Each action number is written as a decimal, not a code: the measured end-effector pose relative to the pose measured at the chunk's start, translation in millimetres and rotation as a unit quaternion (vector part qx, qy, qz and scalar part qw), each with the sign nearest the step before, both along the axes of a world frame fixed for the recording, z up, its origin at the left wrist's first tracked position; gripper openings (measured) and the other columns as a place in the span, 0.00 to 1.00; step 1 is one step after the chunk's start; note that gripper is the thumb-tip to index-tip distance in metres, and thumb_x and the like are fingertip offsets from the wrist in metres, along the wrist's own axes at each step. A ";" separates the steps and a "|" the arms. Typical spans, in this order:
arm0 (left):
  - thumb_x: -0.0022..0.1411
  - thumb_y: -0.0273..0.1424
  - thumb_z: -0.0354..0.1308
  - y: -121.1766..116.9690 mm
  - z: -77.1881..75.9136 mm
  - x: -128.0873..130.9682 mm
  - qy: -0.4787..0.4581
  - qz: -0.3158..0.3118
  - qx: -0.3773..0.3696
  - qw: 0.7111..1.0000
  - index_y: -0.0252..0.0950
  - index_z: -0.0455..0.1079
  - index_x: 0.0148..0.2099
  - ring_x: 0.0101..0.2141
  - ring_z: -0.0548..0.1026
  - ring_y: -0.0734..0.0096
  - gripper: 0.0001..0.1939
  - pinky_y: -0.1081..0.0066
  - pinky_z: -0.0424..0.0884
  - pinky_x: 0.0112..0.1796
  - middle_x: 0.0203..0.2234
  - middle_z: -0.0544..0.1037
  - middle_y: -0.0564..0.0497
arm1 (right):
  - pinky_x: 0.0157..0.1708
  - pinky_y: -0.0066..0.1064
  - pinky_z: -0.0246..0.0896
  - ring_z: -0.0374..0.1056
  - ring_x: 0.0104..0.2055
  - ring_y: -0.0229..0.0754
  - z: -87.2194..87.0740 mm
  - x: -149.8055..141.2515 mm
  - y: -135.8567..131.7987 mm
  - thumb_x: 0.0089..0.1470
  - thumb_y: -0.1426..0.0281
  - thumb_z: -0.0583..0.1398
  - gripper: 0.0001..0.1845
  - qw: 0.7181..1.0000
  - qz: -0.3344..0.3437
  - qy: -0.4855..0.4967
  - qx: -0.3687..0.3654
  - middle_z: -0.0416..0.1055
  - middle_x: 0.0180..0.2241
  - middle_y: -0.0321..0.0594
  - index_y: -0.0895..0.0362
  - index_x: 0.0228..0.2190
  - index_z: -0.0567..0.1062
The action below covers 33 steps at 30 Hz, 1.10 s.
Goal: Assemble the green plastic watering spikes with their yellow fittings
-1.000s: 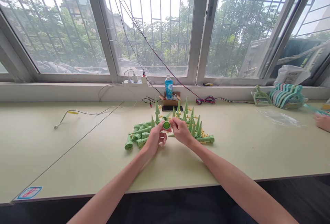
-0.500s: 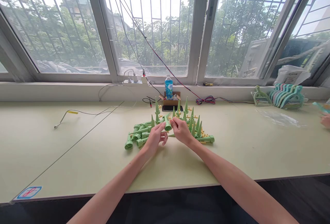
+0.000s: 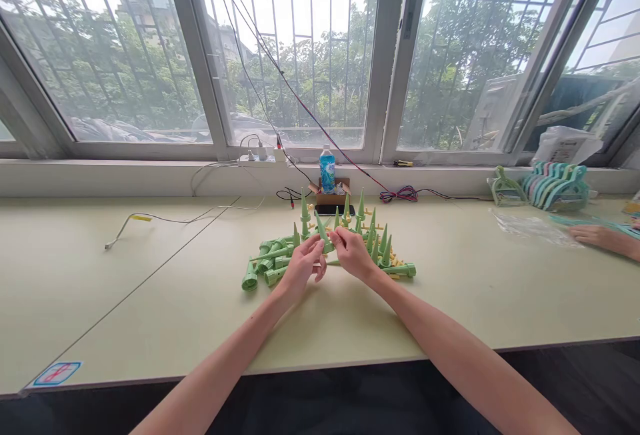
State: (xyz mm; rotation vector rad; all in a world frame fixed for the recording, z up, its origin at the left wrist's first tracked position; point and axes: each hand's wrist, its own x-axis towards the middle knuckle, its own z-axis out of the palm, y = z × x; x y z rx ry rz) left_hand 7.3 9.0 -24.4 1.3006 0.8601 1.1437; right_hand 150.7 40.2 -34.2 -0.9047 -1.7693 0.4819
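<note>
A green plastic watering spike [image 3: 321,227] stands tip-up between my hands, leaning a little left. My left hand [image 3: 303,263] pinches its lower end with thumb and forefinger, the other fingers curled loosely. Close on its right, my right hand [image 3: 354,251] is closed, thumb against forefinger; whatever those fingers hold is hidden. To the left lie several green spikes with wide round ends [image 3: 273,261]. Behind and right of my right hand, several more spikes [image 3: 373,238] stand upright among small yellow valve pieces [image 3: 397,263].
Behind the spikes are a dark phone [image 3: 327,210], a small cardboard box [image 3: 334,199] and a blue-labelled bottle [image 3: 327,171]. Cables [image 3: 400,193] run along the back. At right, a co-worker's hand [image 3: 605,238] lies by a plastic bag [image 3: 537,228] and pastel dustpan-like items [image 3: 557,187].
The spike in my hands has turned from its open end facing me to its tip pointing up. A co-worker's hand has come further in from the right, with light-blue pieces.
</note>
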 end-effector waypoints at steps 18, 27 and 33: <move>0.56 0.46 0.58 -1.8 2.0 2.7 0.012 0.014 0.011 1.000 0.36 0.64 0.53 0.14 0.59 0.78 0.27 0.77 0.57 0.15 0.14 0.63 0.59 | 0.21 0.27 0.44 0.48 0.20 0.34 -0.7 0.5 0.7 0.62 0.60 0.48 0.19 1.000 -0.009 -0.018 0.005 0.54 0.17 0.31 0.54 0.21 0.54; 0.56 0.46 0.59 -3.3 3.5 3.5 0.009 0.017 0.019 1.000 0.36 0.64 0.55 0.15 0.59 0.79 0.28 0.78 0.58 0.15 0.14 0.61 0.60 | 0.21 0.27 0.43 0.46 0.19 0.34 -0.9 0.7 0.1 0.62 0.60 0.47 0.20 0.999 -0.016 -0.027 0.008 0.52 0.17 0.30 0.54 0.21 0.53; 0.57 0.45 0.58 -4.0 3.5 4.1 0.014 0.021 0.029 0.999 0.37 0.65 0.54 0.14 0.59 0.79 0.26 0.78 0.57 0.15 0.14 0.61 0.60 | 0.20 0.27 0.43 0.46 0.19 0.33 -1.0 1.1 0.2 0.62 0.60 0.47 0.20 0.999 -0.019 -0.031 0.009 0.52 0.17 0.30 0.54 0.21 0.53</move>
